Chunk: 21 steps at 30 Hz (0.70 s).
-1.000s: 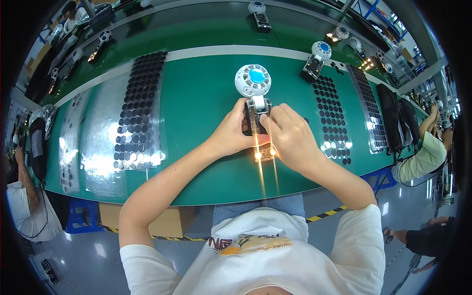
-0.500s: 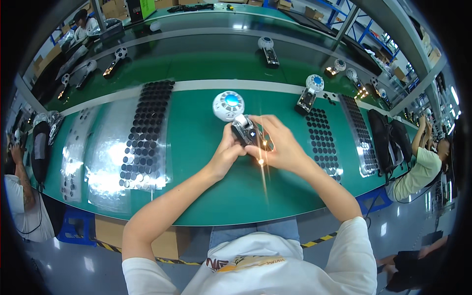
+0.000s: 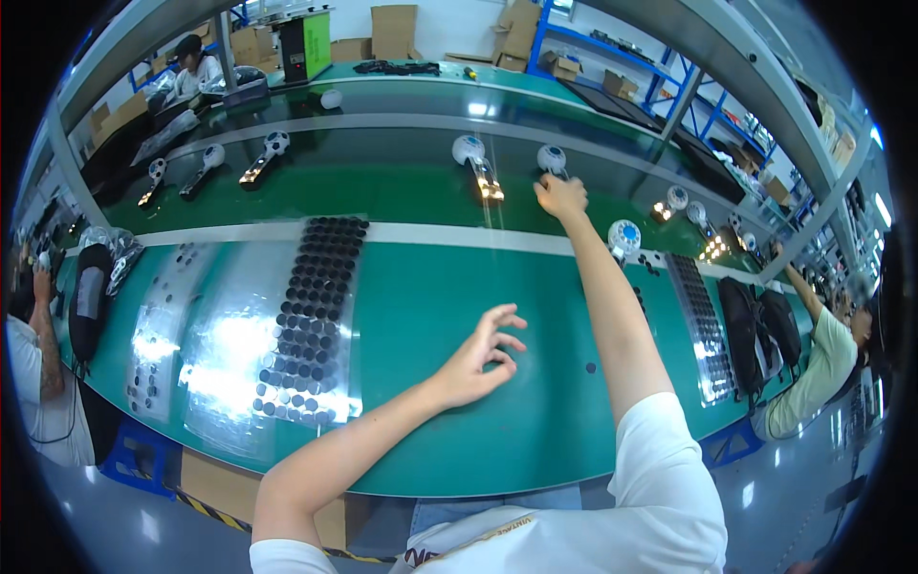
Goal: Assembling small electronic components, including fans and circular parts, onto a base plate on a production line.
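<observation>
My right hand [image 3: 560, 197] is stretched far forward over the dark green conveyor belt [image 3: 382, 177], fingers closed on the lower end of a white round-headed device [image 3: 551, 157] lying there. My left hand [image 3: 480, 357] hovers just over the green worktable [image 3: 430, 306], holding nothing, fingers spread and curled. A similar white device [image 3: 470, 151] with a lit strip lies on the belt just left of the right hand. Another round white device with a blue centre [image 3: 623, 234] stands at the table's far edge, right of my right forearm.
A clear sheet of several black round pads [image 3: 311, 316] lies to the left, another [image 3: 703, 325] to the right. A small black pad [image 3: 590, 366] lies loose. More devices [image 3: 273, 148] ride the belt. People stand at left [image 3: 38, 373] and right [image 3: 822, 354].
Both hands held a lit device together over the table. Now my right hand has carried it forward onto the belt, and my left hand has let go and stayed above the table.
</observation>
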### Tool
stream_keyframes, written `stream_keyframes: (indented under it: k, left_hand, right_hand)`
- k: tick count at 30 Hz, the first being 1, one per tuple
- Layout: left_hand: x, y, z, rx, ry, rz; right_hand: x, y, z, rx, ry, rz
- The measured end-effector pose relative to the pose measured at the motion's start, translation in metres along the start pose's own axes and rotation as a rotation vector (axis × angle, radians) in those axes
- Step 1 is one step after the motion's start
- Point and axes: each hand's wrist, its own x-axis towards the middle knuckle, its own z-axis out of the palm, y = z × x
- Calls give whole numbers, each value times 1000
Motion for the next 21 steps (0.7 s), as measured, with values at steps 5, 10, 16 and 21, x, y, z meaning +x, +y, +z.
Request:
stream_keyframes:
  k: [5,10,16,21]
  left_hand:
    - [6,-2,-4,15,-83,-33]
    - [4,-6,-1,-45,-81,-36]
    - [1,-15,-4,-298,78,-45]
    - [-5,7,3,-490,181,-327]
  right_hand:
    - [15,50,25,-35,-115,-84]
    - [-47,31,-52,448,-70,-264]
    - [-229,19,-136,395,-40,-602]
    - [-322,40,-146,370,-178,-646]
